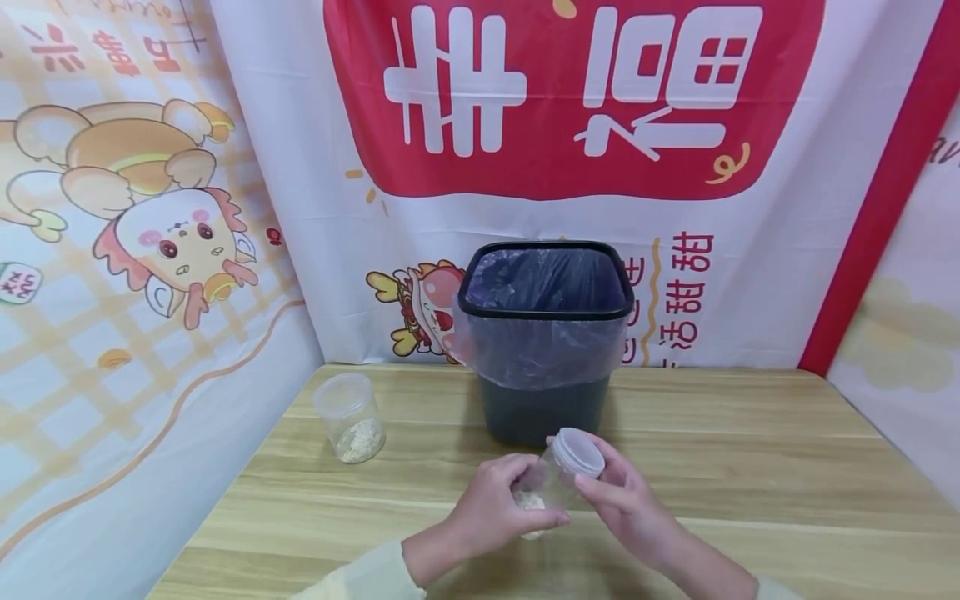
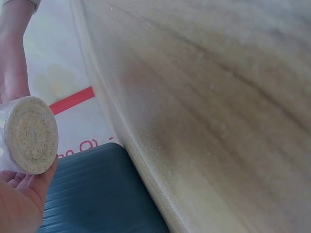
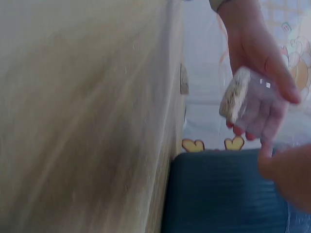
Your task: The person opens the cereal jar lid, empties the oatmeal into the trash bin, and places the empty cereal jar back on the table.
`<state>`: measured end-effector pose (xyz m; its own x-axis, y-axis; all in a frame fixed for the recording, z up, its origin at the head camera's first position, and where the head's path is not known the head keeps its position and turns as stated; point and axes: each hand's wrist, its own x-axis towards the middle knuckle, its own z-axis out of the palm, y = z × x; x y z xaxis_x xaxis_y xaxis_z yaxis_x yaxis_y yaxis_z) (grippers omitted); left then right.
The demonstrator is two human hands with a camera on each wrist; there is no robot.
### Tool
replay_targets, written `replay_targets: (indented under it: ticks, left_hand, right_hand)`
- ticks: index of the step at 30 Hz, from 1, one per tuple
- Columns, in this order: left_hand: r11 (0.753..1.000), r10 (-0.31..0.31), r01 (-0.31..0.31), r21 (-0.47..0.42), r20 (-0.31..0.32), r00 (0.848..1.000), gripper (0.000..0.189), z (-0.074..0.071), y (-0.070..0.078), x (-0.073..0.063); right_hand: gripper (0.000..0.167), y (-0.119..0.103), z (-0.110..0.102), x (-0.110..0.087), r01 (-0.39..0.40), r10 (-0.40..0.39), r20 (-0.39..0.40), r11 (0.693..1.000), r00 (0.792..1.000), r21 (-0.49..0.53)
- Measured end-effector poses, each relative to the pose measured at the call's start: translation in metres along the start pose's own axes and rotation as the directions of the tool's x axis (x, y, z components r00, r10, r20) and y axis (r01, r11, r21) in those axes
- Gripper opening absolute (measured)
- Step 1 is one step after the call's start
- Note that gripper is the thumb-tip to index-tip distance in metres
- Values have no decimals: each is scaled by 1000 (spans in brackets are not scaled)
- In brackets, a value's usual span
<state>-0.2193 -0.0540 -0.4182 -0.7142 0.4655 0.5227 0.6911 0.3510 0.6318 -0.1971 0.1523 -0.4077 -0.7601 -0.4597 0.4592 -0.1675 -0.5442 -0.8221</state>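
A small clear plastic jar (image 1: 553, 482) is tilted over the table between both hands, its top leaning right. Pale grain-like flakes (image 3: 234, 99) lie in its bottom end; the left wrist view faces its round base (image 2: 34, 136). My left hand (image 1: 498, 504) holds the jar's body, thumb along the near side. My right hand (image 1: 630, 504) grips around the whitish lid (image 1: 579, 452), thumb at the near rim and fingers behind. To the left stands a second clear jar (image 1: 347, 407) with similar flakes (image 1: 360, 440).
A dark bin (image 1: 543, 412) with a black rim and a clear liner bag (image 1: 547, 354) stands just behind my hands. The wooden table (image 1: 750, 467) runs back to a printed cloth wall (image 1: 735, 308). Another printed cloth (image 1: 247, 400) borders the left side.
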Motion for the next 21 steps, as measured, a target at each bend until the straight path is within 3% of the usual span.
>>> replay_targets:
  ticks: [3, 6, 9, 12, 15, 17, 19, 21]
  left_hand:
    - [1000, 11, -11, -11, 6, 1000, 50, -1, 0, 0]
    - [1000, 17, -17, -20, 10, 1000, 49, -1, 1, 0]
    - [1000, 14, -14, -26, 15, 1000, 49, -1, 1, 1]
    - [1000, 15, -15, -19, 8, 1000, 50, -1, 2, 1]
    - [1000, 22, -22, -9, -15, 1000, 50, 0, 2, 1]
    - [1000, 31, -31, 1, -34, 999, 50, 0, 2, 1]
    - [999, 42, -42, 3, -43, 998, 50, 1, 3, 1]
    - [999, 51, -51, 12, -46, 998, 51, 1, 3, 2]
  right_hand:
    - [51, -4, -8, 2, -34, 33, 82, 999, 996, 11]
    - [53, -6, -11, 3, -49, 48, 113, 999, 992, 5]
    - [54, -6, -11, 3, -39, 37, 122, 999, 992, 17]
    - [55, -2, -6, 2, -9, 6, 73, 999, 997, 42]
    - [53, 5, 6, 1, 58, -57, -45, 998, 997, 32]
    - [49, 9, 17, 1, 90, -90, -184, 996, 979, -9]
    - [45, 12, 29, 1, 93, -109, -327, 994, 939, -66]
    - [41, 13, 40, 2, 56, -101, -462, 992, 881, -110]
